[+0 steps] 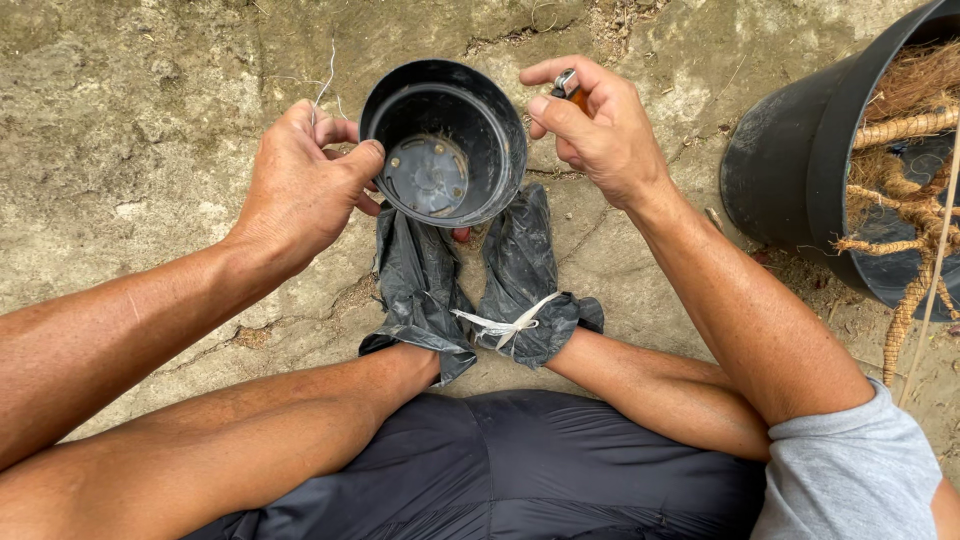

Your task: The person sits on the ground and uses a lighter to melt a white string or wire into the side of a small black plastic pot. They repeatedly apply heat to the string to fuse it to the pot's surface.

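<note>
The left hand [300,190] grasps the small black plastic pot [445,140] at its left rim, thumb on the rim edge and the remaining fingers [340,130] curled behind the wall. The pot is held above the ground, tilted so that its opening faces the camera; the perforated base is visible inside, with a few dry fibres on it. The right hand [595,125] is positioned just beside the pot's right rim, fingers clenched around a small lighter [568,85] with an orange body and metal top, thumb resting near the top. Below the pot, both feet are wrapped in black plastic bags [470,280], with a white string [505,322] tied at the ankles. The ground [130,130] is cracked, dry earth. At far right a large black pot [790,170] lies tilted, containing coconut fibre and coir rope [900,200].
</note>
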